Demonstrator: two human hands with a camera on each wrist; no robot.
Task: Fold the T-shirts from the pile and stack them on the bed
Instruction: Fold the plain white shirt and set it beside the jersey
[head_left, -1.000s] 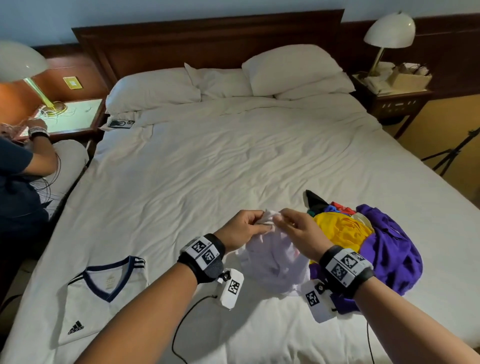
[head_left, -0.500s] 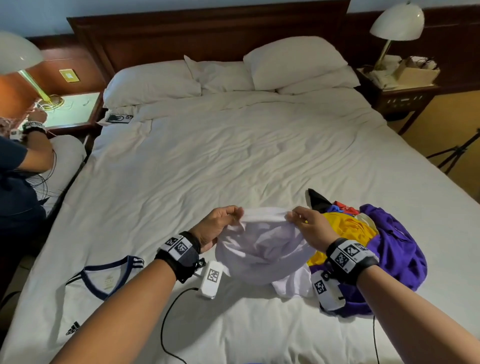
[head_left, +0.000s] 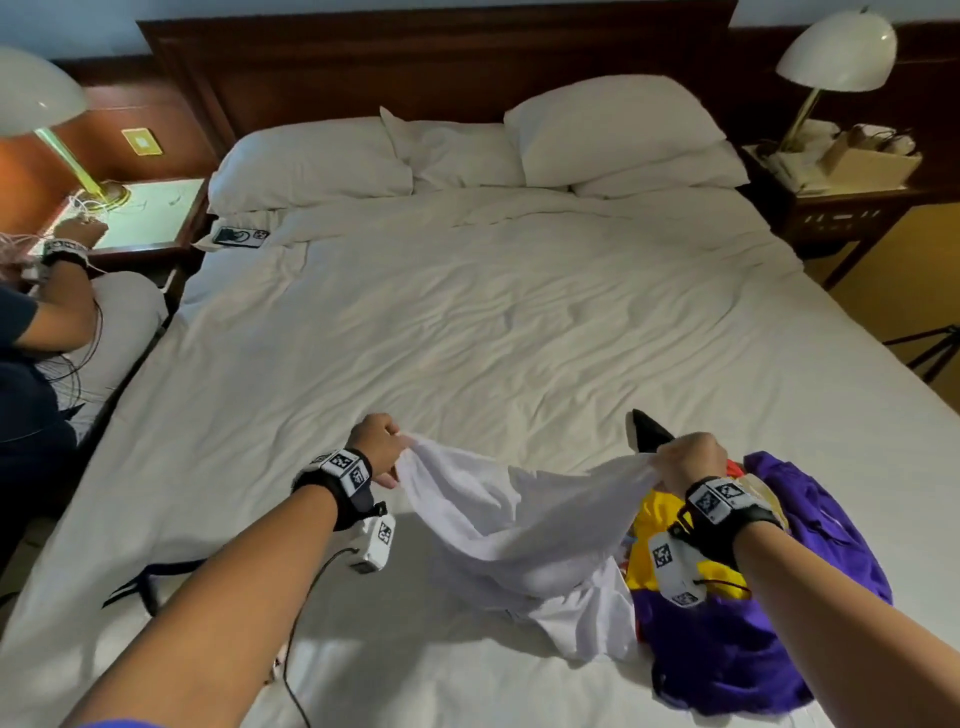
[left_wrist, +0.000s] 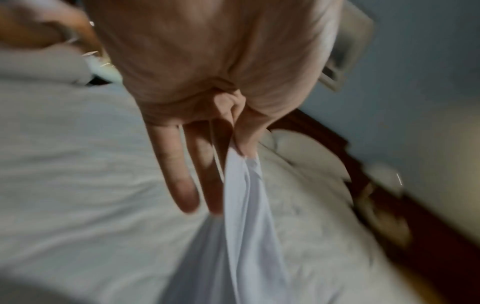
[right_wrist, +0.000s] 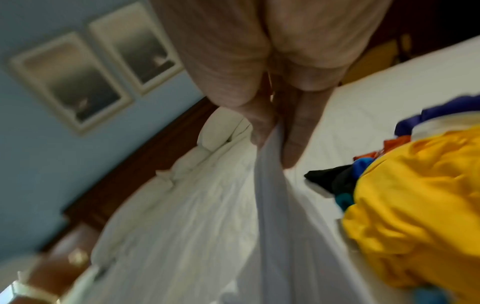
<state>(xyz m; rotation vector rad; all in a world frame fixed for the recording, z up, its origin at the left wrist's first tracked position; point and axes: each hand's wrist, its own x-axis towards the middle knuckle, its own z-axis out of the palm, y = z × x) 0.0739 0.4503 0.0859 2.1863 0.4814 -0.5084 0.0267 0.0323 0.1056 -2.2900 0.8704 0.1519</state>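
A white T-shirt (head_left: 514, 525) hangs stretched between my two hands over the near part of the bed (head_left: 467, 322). My left hand (head_left: 382, 444) pinches its left edge; in the left wrist view the thumb and forefinger nip the cloth (left_wrist: 244, 195) while the other fingers point straight. My right hand (head_left: 688, 460) pinches the right edge, and the cloth (right_wrist: 270, 185) shows between thumb and fingers. The shirt's lower part drags on the sheet. The pile (head_left: 769, 597) of yellow, purple, red and black shirts lies right below my right wrist. A folded white shirt with navy trim (head_left: 150, 577) peeks out behind my left forearm.
Pillows (head_left: 613, 130) line the headboard. Another person (head_left: 36, 332) sits at the bed's left side by a nightstand with a lamp (head_left: 36, 98). A second nightstand (head_left: 841, 187) with a lamp stands at the right. A card (head_left: 241, 237) lies near the left pillow.
My hands have drawn apart, left going left and right going right, so the bunched white shirt has spread out wide between them. The view has tipped lower.
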